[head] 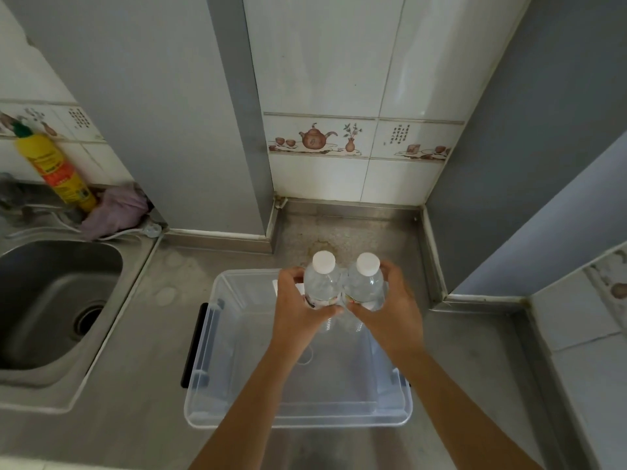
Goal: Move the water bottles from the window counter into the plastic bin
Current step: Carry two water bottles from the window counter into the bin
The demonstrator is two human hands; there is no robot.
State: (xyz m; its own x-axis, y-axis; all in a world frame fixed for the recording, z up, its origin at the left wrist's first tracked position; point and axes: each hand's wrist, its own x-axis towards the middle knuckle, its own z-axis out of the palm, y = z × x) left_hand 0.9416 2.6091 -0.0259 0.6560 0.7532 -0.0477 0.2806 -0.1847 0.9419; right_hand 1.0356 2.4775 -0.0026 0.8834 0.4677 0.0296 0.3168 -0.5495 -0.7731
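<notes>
Two clear water bottles with white caps stand upright side by side over the far end of the clear plastic bin [237, 395]. My left hand [298, 308] grips the left bottle [321, 283] around its body. My right hand [395, 308] grips the right bottle [366, 284] the same way. The two bottles touch each other. Their bases are hidden by my hands, so whether they rest on the bin's floor is unclear. The bin sits on the steel counter [142, 334] and has a black handle on its left side.
A steel sink [51, 300] lies to the left. Behind it stand a yellow spray bottle [57, 171] and a purple cloth [118, 212]. A tiled wall and grey panels close off the counter's back, and a tiled ledge [583, 317] rises on the right.
</notes>
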